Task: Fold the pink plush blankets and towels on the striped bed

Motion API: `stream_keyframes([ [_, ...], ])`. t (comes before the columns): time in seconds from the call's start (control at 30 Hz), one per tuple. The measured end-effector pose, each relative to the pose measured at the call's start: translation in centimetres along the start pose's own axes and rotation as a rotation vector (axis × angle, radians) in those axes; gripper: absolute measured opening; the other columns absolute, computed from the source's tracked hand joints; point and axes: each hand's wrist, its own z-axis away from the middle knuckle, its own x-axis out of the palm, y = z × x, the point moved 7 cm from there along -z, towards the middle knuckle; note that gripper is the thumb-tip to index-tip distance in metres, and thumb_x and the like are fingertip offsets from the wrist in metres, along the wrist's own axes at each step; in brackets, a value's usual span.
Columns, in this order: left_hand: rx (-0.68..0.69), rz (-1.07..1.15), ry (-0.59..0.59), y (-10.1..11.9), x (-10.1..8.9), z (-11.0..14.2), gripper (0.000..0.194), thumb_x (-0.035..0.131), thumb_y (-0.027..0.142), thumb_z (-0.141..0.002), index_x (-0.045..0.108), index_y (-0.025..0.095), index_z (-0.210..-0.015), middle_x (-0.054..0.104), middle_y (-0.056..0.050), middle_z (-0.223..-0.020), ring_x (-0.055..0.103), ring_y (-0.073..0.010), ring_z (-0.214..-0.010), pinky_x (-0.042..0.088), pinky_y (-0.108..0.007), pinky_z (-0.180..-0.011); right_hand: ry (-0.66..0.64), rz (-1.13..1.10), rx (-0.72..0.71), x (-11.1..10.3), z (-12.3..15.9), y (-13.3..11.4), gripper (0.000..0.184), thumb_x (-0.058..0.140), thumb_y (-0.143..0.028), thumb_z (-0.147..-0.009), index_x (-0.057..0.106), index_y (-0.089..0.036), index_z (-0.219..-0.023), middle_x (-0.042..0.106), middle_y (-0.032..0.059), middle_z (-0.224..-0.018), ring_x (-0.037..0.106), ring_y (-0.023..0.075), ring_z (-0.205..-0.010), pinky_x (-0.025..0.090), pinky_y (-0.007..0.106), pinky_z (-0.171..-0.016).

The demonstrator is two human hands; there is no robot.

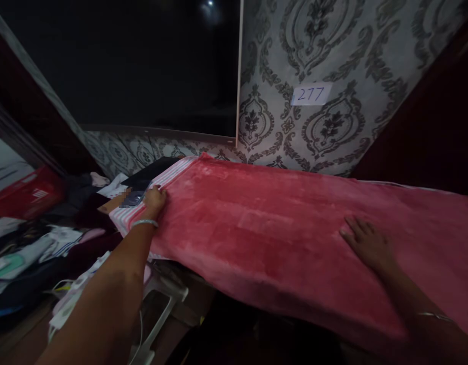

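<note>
A red plush cloth (pixel 264 223) is spread over a long raised surface in front of me, with light wrinkles and darker brushed patches. Past its left end shows a striped white, grey and pink fabric (pixel 122 217). My left hand (pixel 155 200) is at that end, fingers curled down by the cloth's edge; what they grip, if anything, is hidden. Right beside it sits a shiny dark bluish object (pixel 133 198), partly blurred, whose kind I cannot make out. My right hand (pixel 366 243) lies flat on the cloth towards the right, fingers stretched out, holding nothing.
A large dark TV screen (pixel 150 66) hangs behind on patterned wallpaper, near a paper marked 277 (pixel 311 94). Piled clothes (pixel 63 241) and a red bag (pixel 29 192) are at left. Below stands a white frame (pixel 163 309), with a white cable near it.
</note>
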Motion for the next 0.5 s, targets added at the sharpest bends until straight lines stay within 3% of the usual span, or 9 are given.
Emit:
stream_keyframes([
  [0.1, -0.025, 0.006, 0.027, 0.1, -0.1, -0.3, 0.055, 0.052, 0.036, -0.09, 0.055, 0.011, -0.139, 0.06, -0.025, -0.135, 0.053, -0.0413, -0.13, 0.043, -0.058, -0.104, 0.099, -0.055, -0.008, -1.6, 0.2, -1.8, 0.054, 0.031, -0.041, -0.098, 0.055, -0.016, -0.139, 0.047, 0.0199, -0.151, 0.041, 0.0381, -0.138, 0.037, 0.063, -0.105],
  [0.2, -0.05, 0.024, 0.021, 0.4, 0.2, -1.0, 0.054, 0.052, 0.035, -0.089, 0.057, 0.008, -0.135, 0.062, -0.027, -0.13, 0.055, -0.0428, -0.127, 0.044, -0.058, -0.103, 0.214, -0.223, -0.191, -3.0, 0.4, -6.7, 0.04, 0.042, -0.035, -0.092, 0.067, -0.011, -0.113, 0.063, 0.0221, -0.126, 0.057, 0.0337, -0.119, 0.043, 0.052, -0.103],
  [0.37, -0.034, 0.1, -0.005, 0.5, 0.8, -2.3, 0.048, 0.056, 0.033, -0.085, 0.061, 0.012, -0.128, 0.07, -0.02, -0.107, 0.065, -0.0387, -0.108, 0.05, -0.051, -0.092, 0.163, -0.515, -0.41, -3.1, 0.5, -16.6, 0.021, 0.052, -0.028, -0.088, 0.067, -0.017, -0.096, 0.069, 0.0127, -0.097, 0.063, 0.0247, -0.091, 0.049, 0.036, -0.083],
  [0.5, 0.009, 0.333, 0.059, -0.2, 1.0, -2.5, 0.045, 0.061, 0.032, -0.08, 0.065, 0.017, -0.122, 0.061, -0.005, -0.079, 0.061, -0.0265, -0.078, 0.05, -0.039, -0.076, 0.076, -0.511, -0.446, -2.1, 0.7, -20.9, 0.013, 0.062, -0.027, -0.085, 0.066, -0.017, -0.093, 0.068, 0.0098, -0.095, 0.061, 0.0222, -0.087, 0.045, 0.032, -0.077],
])
